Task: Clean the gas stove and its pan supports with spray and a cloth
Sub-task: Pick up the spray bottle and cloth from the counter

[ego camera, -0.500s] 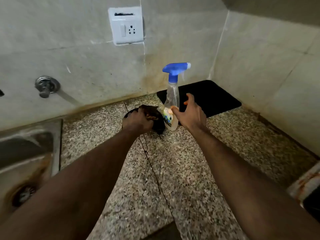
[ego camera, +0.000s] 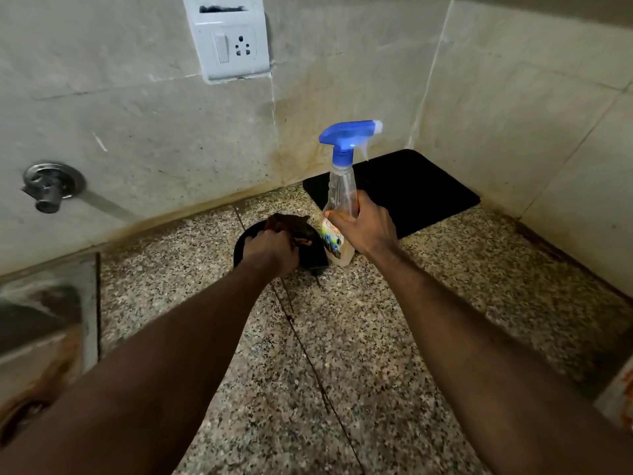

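Observation:
A clear spray bottle (ego camera: 339,186) with a blue trigger head stands on the speckled granite counter (ego camera: 342,337). My right hand (ego camera: 368,229) grips the bottle around its lower body. Just left of it, my left hand (ego camera: 272,250) holds a dark brown cloth (ego camera: 291,224) over a round black object (ego camera: 315,258), most of which is hidden under the hand and cloth. No gas stove shows in this view.
A black mat (ego camera: 418,190) lies in the back right corner against the tiled walls. A steel sink (ego camera: 41,323) sits at the left edge, a tap fitting (ego camera: 48,188) on the wall above it. A white socket (ego camera: 227,42) hangs higher up.
My right hand, which was open beside the bottle, has closed around it. My left hand stays on the cloth. The camera has moved closer.

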